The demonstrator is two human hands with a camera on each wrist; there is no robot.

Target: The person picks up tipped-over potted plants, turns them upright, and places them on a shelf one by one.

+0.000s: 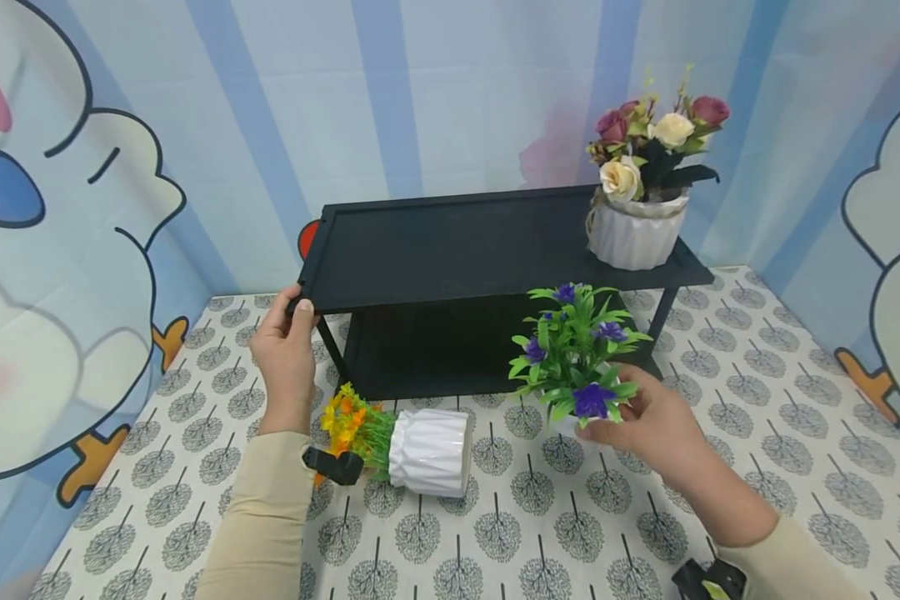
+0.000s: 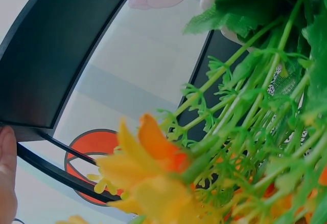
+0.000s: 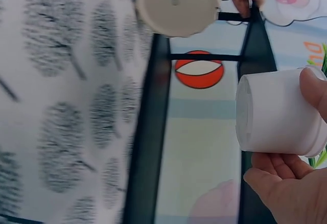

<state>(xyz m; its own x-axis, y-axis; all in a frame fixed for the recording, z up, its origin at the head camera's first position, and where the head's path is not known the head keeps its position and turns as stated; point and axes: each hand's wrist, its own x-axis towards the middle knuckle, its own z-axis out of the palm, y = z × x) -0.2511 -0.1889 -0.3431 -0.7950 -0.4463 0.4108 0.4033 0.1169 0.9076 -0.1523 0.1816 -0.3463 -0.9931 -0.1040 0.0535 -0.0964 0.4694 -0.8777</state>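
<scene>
While the left hand (image 1: 285, 354) curls its fingers over the front left corner of the black shelf (image 1: 450, 250), the right hand (image 1: 656, 425) at lower right of centre holds a small white pot of purple flowers (image 1: 573, 354) just off the tree-patterned counter (image 1: 570, 517). That grip is closed round the pot: in the right wrist view the thumb and palm wrap its white wall (image 3: 278, 111). The pot sits upright, its long axis vertical, foliage pointing up, and it lies directly in front of the shelf's lower tier, nearer the right end. Above and behind it, at upper right, a ribbed white vase of roses (image 1: 637, 225) stands on the top tier. Between the two hands, lower centre, a pot of orange flowers (image 1: 412, 450) lies tipped on its side, axis running left to right, blooms pointing left toward the left wrist; the left hand is the nearer to it.
</scene>
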